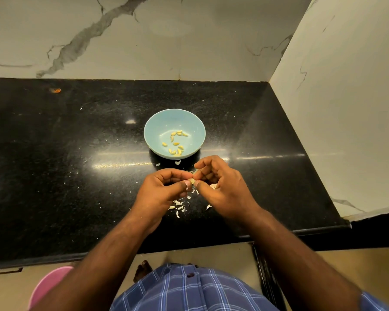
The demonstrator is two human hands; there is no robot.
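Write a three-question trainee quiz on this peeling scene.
1. True or false: the round light-blue bowl holds peeled yellowish cloves.
2. Where do the white papery skins lie? A: inside the bowl. B: on the black speckled stone counter, near the hands. C: on the floor.
3. Whose fingers pinch the small pale clove: those of the left hand, the right hand, or both?

Key: 1 true; 2 B; 3 both.
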